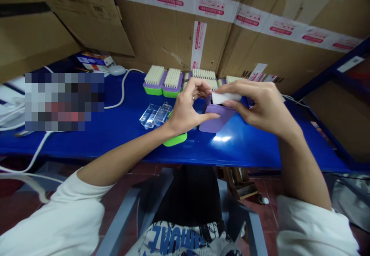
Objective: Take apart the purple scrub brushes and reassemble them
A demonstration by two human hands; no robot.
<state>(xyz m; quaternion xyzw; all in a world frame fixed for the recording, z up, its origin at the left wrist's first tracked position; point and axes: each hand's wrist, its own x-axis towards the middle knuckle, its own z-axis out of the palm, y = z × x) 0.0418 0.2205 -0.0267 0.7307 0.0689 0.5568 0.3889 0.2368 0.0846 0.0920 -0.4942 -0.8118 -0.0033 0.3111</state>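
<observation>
Over the blue table (86, 136), both my hands work on a purple plastic brush body (216, 118). My left hand (185, 107) is closed round its left side, thumb on the purple face. My right hand (260, 103) pinches a white bristle block (225, 97) at the top of the purple body. A green plastic piece (175, 139) lies on the table under my left wrist. A clear plastic piece (154, 115) lies just left of my left hand.
Finished brushes with white bristles and purple and green bases (163, 81) stand in a row at the table's back, against cardboard boxes (231, 36). A white cable (123, 90) and mouse (117, 70) lie at back left. A blue shelf frame (332, 74) rises on the right.
</observation>
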